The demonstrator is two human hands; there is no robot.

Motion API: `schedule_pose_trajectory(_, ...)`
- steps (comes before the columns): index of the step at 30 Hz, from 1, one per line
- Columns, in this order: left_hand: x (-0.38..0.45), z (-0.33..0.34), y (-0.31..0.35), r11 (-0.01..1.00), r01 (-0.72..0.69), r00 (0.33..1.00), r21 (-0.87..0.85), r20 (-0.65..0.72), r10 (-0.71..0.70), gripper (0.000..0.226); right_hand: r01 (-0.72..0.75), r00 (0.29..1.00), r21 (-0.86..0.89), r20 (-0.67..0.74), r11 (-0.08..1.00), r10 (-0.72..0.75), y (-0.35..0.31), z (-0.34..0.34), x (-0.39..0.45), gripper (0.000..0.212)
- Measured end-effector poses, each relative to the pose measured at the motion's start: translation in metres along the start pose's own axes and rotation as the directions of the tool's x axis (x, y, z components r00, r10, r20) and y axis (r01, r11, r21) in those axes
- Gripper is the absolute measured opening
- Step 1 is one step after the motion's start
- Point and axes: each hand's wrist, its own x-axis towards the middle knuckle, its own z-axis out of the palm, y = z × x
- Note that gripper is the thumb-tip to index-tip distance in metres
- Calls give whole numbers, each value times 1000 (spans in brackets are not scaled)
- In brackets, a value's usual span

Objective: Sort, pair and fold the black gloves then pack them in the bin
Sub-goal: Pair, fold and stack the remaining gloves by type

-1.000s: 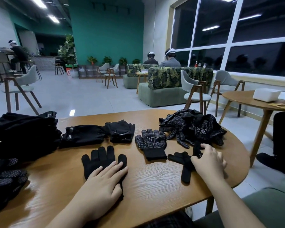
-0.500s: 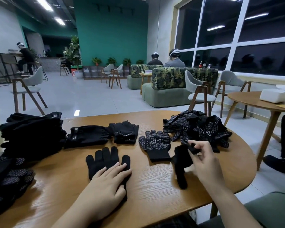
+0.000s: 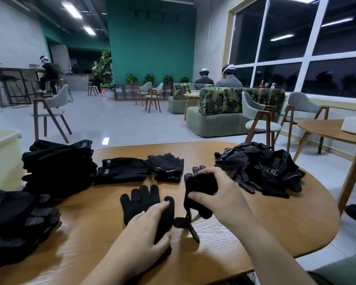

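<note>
— On the wooden table (image 3: 234,233), right in front of us, we see a plain black glove (image 3: 141,199) lying flat with its fingers pointing away. What is on it?

— We see the left hand (image 3: 146,229) resting on its near half, fingers straight and together, pressing it down. Nothing is curled round it.

— And the right hand (image 3: 220,194)?

— We see it lifted above the table, fingers and thumb curled round a second black glove (image 3: 201,186), bunched up in the grip. Part of that glove hangs down, and its lowest tip (image 3: 193,233) reaches the wood just beside the flat glove.

— What lies behind them?

— We make out a dotted glove (image 3: 195,171) partly hidden by the right hand. Further left sit a folded dark pair (image 3: 167,168) and another flat pair with a small label (image 3: 121,171).

— And at the edges?

— We see a loose heap of dotted gloves (image 3: 263,171) at the right. At the left stands a tall stack of black gloves (image 3: 58,165), with more dotted ones (image 3: 17,217) piled nearer us. A pale container (image 3: 0,145) shows beyond the left edge of the table; we cannot tell what it holds.
</note>
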Motion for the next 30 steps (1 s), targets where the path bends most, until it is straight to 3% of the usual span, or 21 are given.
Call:
schedule_pose_trajectory(5,-2,-3,1,968,-37,997,-250,-73,20,59,42,978,22,204,999,-45,-10,19,-7,42)
schedule_pose_trajectory(11,0,3,-6,904,-31,961,-427,-261,-90,64,208,950,-74,251,975,-184,-12,31,-2,27)
schedule_pose_trajectory(13,2,3,-8,886,-61,926,-460,-357,-121,50,262,950,-103,205,960,-237,-14,34,0,20)
schedule_pose_trajectory(16,2,1,-9,904,-83,895,-420,-430,-117,31,323,945,-221,23,920,-326,-10,40,5,16)
schedule_pose_trajectory(19,1,-1,-6,900,-75,894,-429,-429,-129,22,248,947,-299,-126,921,-296,-6,45,9,17)
schedule_pose_trajectory(22,1,0,-5,903,-91,898,-419,-427,-108,10,74,976,-174,-192,982,-107,-7,47,5,38)
schedule_pose_trajectory(25,0,-1,-6,933,-157,914,-324,-405,13,15,-57,983,97,-169,994,73,-5,55,-8,46)
schedule_pose_trajectory(28,-1,-2,-3,934,-270,935,-235,-297,196,30,-101,990,356,-53,929,127,-2,64,-18,51)
schedule_pose_trajectory(30,0,-2,-1,921,-331,930,-207,-240,280,31,-94,994,394,-12,914,108,-1,67,-19,49)
